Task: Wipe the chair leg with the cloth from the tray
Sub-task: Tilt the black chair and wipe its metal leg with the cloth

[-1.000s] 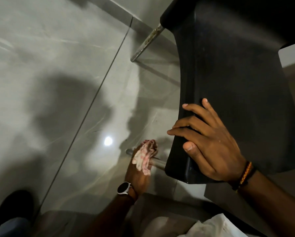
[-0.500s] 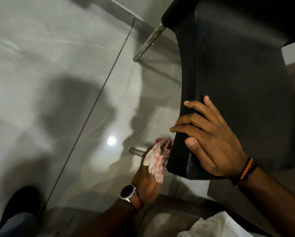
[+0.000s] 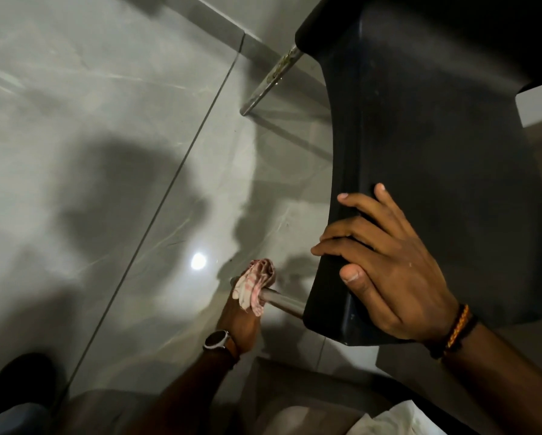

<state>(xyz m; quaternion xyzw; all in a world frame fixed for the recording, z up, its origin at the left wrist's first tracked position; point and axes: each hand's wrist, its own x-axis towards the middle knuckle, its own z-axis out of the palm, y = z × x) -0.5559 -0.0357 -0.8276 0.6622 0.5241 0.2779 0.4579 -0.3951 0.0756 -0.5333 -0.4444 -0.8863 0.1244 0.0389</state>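
Observation:
A black chair (image 3: 436, 152) fills the right of the head view, seen from above. Its near metal leg (image 3: 282, 301) slants down to the grey floor. A pink and white cloth (image 3: 254, 285) is wrapped round that leg close to its foot, and my left hand (image 3: 240, 321), with a watch on the wrist, grips the cloth from below. My right hand (image 3: 386, 268) clasps the chair's front left edge, fingers over the top and thumb on the side. The far metal leg (image 3: 273, 80) looks spotted and dull.
Glossy grey floor tiles (image 3: 106, 183) with a dark grout line spread to the left. A dark shoe (image 3: 15, 387) sits at the bottom left. White fabric (image 3: 398, 422) shows at the bottom right edge. A pale wall base runs behind the chair.
My left hand slid the cloth up the leg toward the seat, then back down toward the foot. My right hand has kept its hold on the chair edge.

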